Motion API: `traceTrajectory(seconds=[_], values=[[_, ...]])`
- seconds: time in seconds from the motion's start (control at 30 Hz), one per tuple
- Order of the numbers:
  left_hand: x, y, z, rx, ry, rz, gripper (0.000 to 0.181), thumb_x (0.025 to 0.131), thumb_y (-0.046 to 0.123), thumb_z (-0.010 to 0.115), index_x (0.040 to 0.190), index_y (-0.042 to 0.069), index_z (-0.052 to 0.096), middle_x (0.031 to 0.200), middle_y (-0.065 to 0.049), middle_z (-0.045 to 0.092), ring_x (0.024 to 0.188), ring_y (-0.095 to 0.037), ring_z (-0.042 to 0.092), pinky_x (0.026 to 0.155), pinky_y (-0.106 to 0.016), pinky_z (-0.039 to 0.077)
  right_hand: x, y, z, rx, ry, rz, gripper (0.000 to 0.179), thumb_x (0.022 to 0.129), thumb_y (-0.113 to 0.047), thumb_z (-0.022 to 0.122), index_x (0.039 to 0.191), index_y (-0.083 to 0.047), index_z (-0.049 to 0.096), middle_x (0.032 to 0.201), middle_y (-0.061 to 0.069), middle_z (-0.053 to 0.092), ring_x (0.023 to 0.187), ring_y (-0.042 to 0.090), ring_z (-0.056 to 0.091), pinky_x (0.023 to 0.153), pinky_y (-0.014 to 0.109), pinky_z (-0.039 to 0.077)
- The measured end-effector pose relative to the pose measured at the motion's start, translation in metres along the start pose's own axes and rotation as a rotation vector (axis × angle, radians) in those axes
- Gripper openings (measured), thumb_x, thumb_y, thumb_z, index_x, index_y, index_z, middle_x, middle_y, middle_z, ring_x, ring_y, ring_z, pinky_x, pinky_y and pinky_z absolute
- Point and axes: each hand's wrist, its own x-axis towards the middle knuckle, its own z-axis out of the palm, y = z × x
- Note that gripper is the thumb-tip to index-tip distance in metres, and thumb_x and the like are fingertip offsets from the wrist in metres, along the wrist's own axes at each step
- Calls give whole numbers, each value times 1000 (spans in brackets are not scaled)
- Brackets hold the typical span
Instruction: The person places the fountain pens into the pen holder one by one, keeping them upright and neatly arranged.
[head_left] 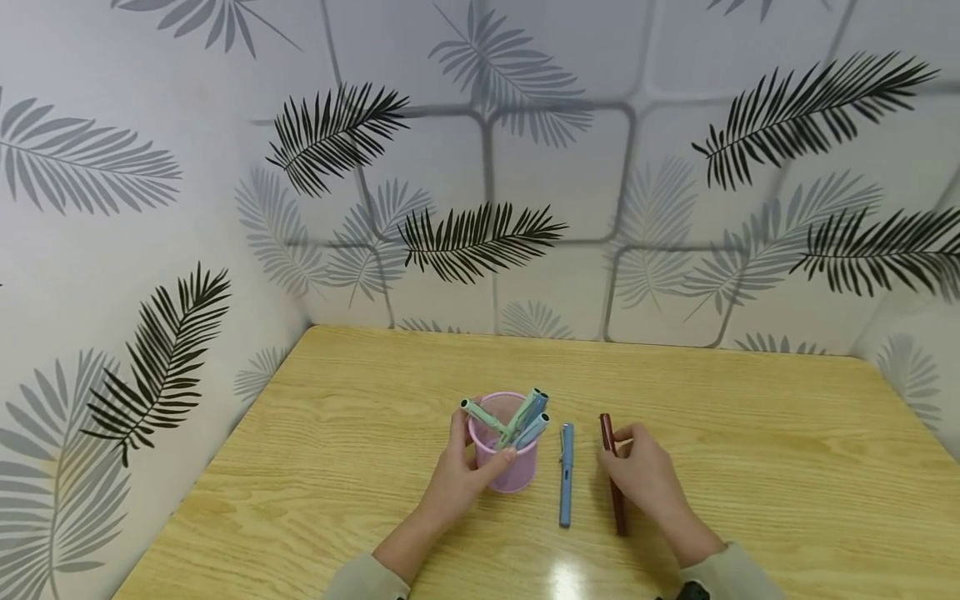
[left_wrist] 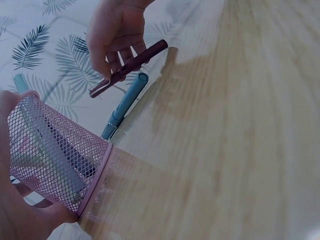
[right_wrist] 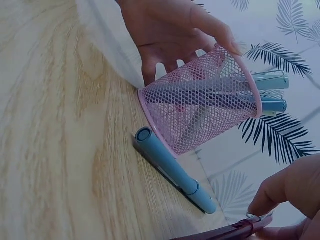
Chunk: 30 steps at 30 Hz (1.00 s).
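Note:
My left hand [head_left: 457,477] grips a pink mesh pen cup [head_left: 515,475], thumb on the near side of its rim and fingers round the far left side. Several pale green and blue pens [right_wrist: 271,80] lean in the cup, their capped ends above the rim. Between my hands a blue pen [head_left: 566,487] lies on the table, just right of the cup. My right hand [head_left: 651,475] pinches a dark red pen [head_left: 617,500] near its far, clipped end. In the left wrist view this dark red pen [left_wrist: 131,66] slants just over the wood.
The wooden table [head_left: 360,400] runs back to a wall [head_left: 555,183] with a leaf pattern, and a side wall [head_left: 135,275] stands along its left edge. Light glares off the wood near the front.

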Motion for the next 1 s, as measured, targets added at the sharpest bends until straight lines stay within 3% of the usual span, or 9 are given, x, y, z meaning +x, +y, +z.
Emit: traceTrajectory(seconds=[0.3, 0.53, 1.0], values=[[-1, 1, -1, 43, -2, 0, 75, 88, 20, 65, 144, 11, 16, 136, -23, 35, 126, -36, 36, 97, -51, 36, -6, -8, -3, 85, 38, -20, 33, 87, -12, 57, 114, 2, 47, 90, 14, 53, 63, 19, 51, 48, 30, 46], [-1, 2, -1, 44, -3, 3, 75, 88, 18, 64, 145, 11, 15, 137, -23, 34, 126, -35, 35, 98, -53, 35, -11, -14, -5, 166, 74, -44, 35, 86, -12, 57, 118, -1, 47, 98, 16, 54, 75, 22, 54, 54, 30, 51], [-1, 0, -2, 30, 0, 25, 74, 88, 17, 65, 143, 8, 17, 138, -23, 34, 126, -34, 35, 99, -51, 34, -25, -34, -2, 350, 120, -197, 31, 87, -2, 58, 115, -3, 44, 104, 14, 53, 83, 21, 55, 61, 31, 54]])
